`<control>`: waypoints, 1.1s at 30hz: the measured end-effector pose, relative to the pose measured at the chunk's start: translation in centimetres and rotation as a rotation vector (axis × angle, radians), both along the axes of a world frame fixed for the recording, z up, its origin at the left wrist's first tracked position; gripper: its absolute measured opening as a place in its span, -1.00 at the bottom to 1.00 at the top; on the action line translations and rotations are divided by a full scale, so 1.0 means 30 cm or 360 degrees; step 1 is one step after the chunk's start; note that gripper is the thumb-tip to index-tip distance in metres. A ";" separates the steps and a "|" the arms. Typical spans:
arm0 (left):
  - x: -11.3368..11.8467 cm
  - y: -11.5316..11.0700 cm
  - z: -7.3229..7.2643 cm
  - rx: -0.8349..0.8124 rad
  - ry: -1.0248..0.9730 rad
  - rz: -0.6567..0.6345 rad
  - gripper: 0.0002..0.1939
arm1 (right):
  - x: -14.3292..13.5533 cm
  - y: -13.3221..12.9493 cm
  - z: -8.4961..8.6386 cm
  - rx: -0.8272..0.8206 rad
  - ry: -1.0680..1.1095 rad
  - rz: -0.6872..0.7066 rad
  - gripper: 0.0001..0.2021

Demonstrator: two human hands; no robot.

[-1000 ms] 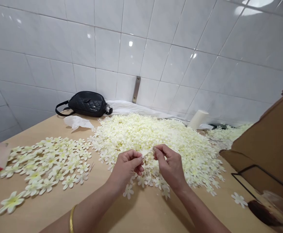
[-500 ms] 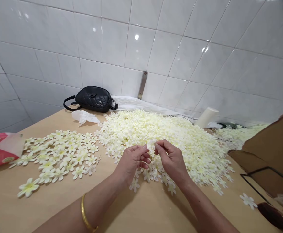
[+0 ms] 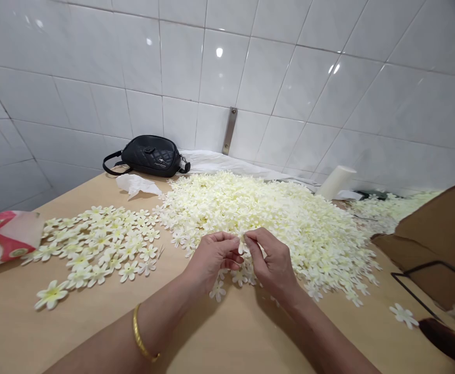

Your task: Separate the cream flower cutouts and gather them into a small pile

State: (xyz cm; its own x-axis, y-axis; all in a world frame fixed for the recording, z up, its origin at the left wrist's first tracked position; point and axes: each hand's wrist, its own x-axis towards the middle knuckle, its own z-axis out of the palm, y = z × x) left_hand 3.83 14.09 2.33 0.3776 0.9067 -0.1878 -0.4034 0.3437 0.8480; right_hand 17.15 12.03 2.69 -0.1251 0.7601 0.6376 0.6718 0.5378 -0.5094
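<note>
A large heap of pale yellow-white artificial flowers [image 3: 258, 202] covers the middle of the wooden table [image 3: 106, 332]. Over its front edge my left hand [image 3: 216, 257] is closed in a pinch, a gold bangle on that wrist. Close beside it, fingertips nearly touching, my right hand [image 3: 269, 257] pinches too. A small white petal shape shows between the two sets of fingertips, and my left fingers seem to hold it. What the right fingertips grip is too small to tell. To the left lies a flat spread of yellow-centred flowers [image 3: 100, 241].
A black bag [image 3: 149, 156] and a crumpled tissue [image 3: 137, 184] lie at the back left. The red-white packet [image 3: 11, 239] is at the left edge. A white cone [image 3: 335, 182] stands behind the heap; cardboard [image 3: 438, 239] and sunglasses [image 3: 443, 337] are at the right.
My right hand has moved slightly left and down, closer to my left hand. The view has shifted a little.
</note>
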 end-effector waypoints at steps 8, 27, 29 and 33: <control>0.002 0.000 0.001 0.0061 0.0024 0.0003 -0.83 | 0.005 -0.002 -0.005 -0.0069 0.0080 0.0017 -0.90; 0.007 -0.006 0.003 0.0234 0.0247 0.0078 -0.77 | 0.012 0.010 -0.012 -0.0538 0.0617 -0.0037 -0.82; 0.009 -0.007 -0.001 0.0224 0.0244 0.0054 -0.76 | 0.008 0.007 -0.014 -0.0522 0.0620 -0.0054 -0.83; 0.014 -0.014 -0.006 0.0175 0.0377 -0.0036 -0.75 | -0.002 -0.001 -0.015 -0.0437 0.0573 -0.0080 -0.86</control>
